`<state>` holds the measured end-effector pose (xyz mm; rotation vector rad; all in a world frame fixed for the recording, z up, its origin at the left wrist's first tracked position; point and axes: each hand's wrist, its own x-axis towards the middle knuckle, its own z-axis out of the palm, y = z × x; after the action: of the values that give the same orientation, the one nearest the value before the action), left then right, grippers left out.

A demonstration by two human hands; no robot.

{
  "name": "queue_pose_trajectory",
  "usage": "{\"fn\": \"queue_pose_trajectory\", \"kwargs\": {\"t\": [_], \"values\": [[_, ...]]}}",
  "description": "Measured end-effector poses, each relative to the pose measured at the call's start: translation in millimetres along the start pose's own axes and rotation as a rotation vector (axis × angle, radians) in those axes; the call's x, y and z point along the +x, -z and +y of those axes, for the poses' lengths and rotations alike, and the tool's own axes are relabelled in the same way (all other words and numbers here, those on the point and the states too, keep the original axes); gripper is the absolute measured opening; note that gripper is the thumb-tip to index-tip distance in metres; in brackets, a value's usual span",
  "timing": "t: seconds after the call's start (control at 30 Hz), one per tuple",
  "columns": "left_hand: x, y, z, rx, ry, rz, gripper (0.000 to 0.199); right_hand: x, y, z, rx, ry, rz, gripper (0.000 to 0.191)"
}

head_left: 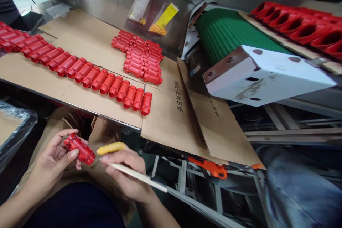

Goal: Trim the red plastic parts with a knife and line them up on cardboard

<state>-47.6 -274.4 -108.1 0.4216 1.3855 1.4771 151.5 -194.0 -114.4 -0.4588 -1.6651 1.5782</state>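
Over my lap, my left hand (55,158) is closed around a red plastic tube (81,149) with slots in its wall, its thumb pressed along the side. Just to the right, my right hand (130,174) grips a thin pale stick (143,177) like a pen. A yellow finger cot (110,148) covers its index finger. The stick's front end lies near the fingertips and is apart from the tube; its exact tip is hard to make out. On the cardboard-covered table (165,124) above my hands runs a long row of similar red tubes (100,79).
Behind the row lies a block of stacked red tubes (139,57). Two clear bags (163,21) hold yellow items. A green conveyor belt (235,32) with a white end bracket (267,78) stands at right. Orange-handled scissors (213,167) hang below the table edge. A person's denim-clad leg (301,185) is at lower right.
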Motion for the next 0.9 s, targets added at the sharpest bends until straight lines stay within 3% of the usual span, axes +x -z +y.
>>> {"fn": "queue_pose_trajectory", "kwargs": {"t": [0.03,0.13,0.57,0.67,0.73,0.83,0.9], "values": [[0.0,0.2,0.2,0.001,-0.002,-0.002,0.052,2.3,1.0,-2.0,-0.125,0.03,0.068,0.013],[0.1,1.0,1.2,0.008,-0.008,0.005,0.045,6.7,-1.5,-2.9,-0.346,0.169,0.104,0.017],[0.9,-2.7,8.5,-0.049,-0.005,0.033,0.046,3.3,5.9,10.9,-0.422,0.356,-0.015,0.026],[1.6,-0.3,8.0,-0.01,0.003,0.017,0.047,8.7,13.7,6.4,-0.455,0.314,-0.097,0.02],[2.2,1.8,6.9,0.014,0.019,0.001,0.048,13.2,19.8,1.4,-0.494,0.311,-0.217,0.018],[3.6,3.3,4.9,0.004,0.071,-0.038,0.046,18.2,26.1,-6.6,-0.627,0.35,-0.386,0.022],[4.7,3.2,3.6,-0.027,0.109,-0.055,0.042,19.1,27.1,-10.2,-0.743,0.371,-0.429,0.024]]}}
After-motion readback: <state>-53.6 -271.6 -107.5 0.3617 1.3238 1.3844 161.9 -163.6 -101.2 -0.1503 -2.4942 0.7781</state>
